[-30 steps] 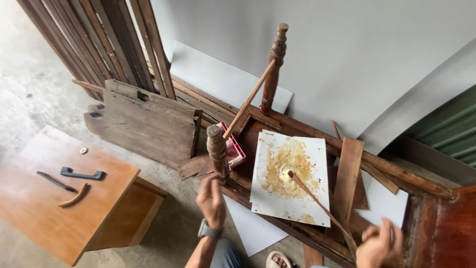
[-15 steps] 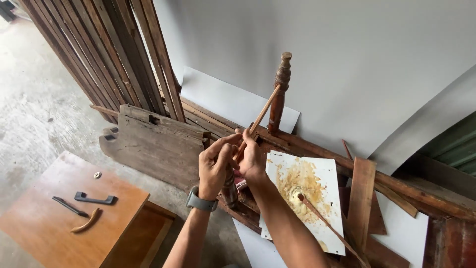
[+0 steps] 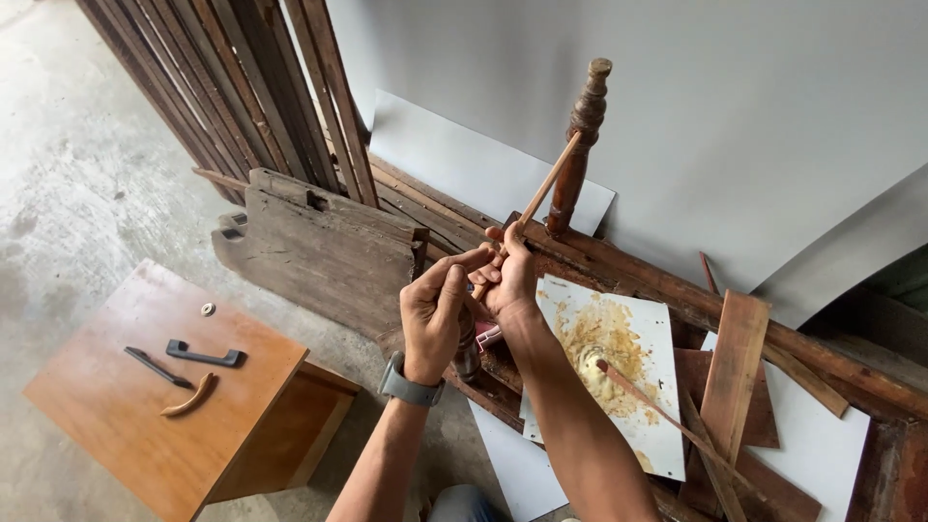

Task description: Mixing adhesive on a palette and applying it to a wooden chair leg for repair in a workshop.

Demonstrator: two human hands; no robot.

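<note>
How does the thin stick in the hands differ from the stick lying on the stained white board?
The thin stick is held up off the work by the right hand and the left hand, pointing up towards the turned post; the other stick lies untouched, one end in the yellowish smear on the white board. The held stick looks pale tan, the lying one redder. Both are slim, straight lengths of wood.

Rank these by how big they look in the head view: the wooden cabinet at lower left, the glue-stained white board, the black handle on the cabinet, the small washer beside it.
1. Wooden cabinet, largest.
2. Glue-stained white board, though it lies at a different distance, so the true gap is unsure.
3. Black handle.
4. Small washer, smallest.
</note>
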